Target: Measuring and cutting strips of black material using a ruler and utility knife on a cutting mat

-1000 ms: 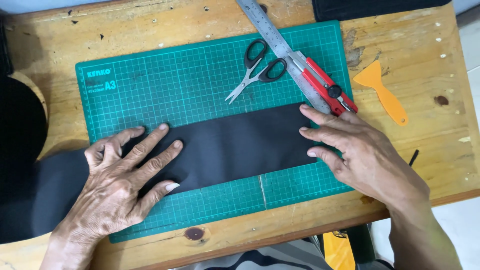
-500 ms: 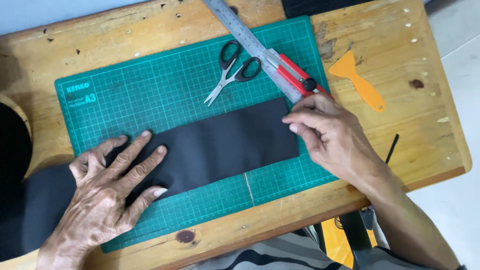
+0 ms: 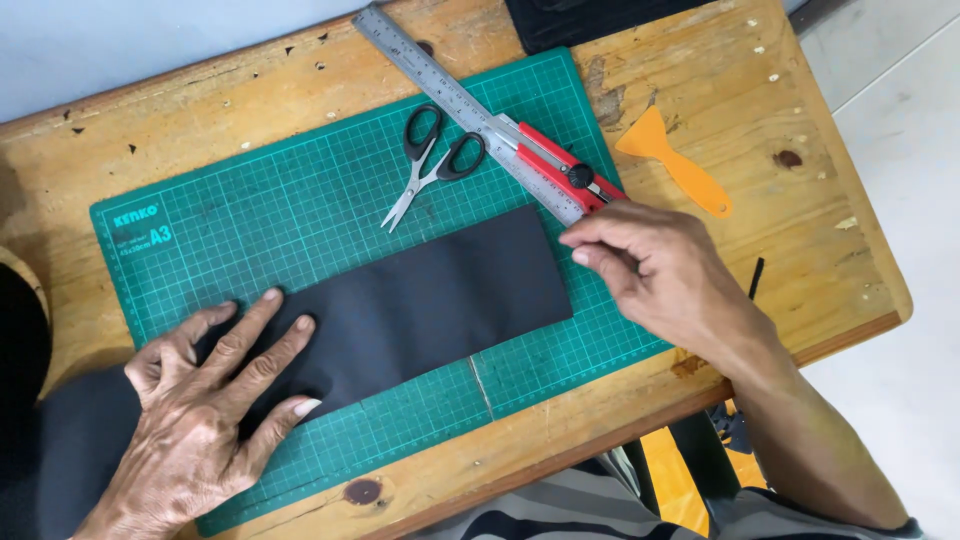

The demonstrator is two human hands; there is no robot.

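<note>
— What did the head camera show of the left hand [image 3: 205, 415]?

— It lay flat, fingers spread, pressing down the left part of a black sheet [image 3: 420, 305] that stretched across the green cutting mat [image 3: 250, 215] and ran off its left edge over the wooden desk [image 3: 780, 110]. The grip was apart, nothing clamped in it.

— And the right hand [image 3: 665, 270]?

— It sat just off the sheet's right end, fingertips drawn together at the near end of the steel ruler [image 3: 450, 95] and touching the red utility knife [image 3: 560, 168] beside it. Whether the grip had actually clamped on either, I could not tell.

— What else lay about?

— Black-handled scissors [image 3: 430, 165] on the mat, just left of the ruler and above the sheet, blades pointing down toward it. An orange plastic scraper [image 3: 672, 160] lay on the bare wood to the right of the mat, well apart from the sheet. A dark piece of material [image 3: 580, 15] sat at the desk's far edge.
</note>
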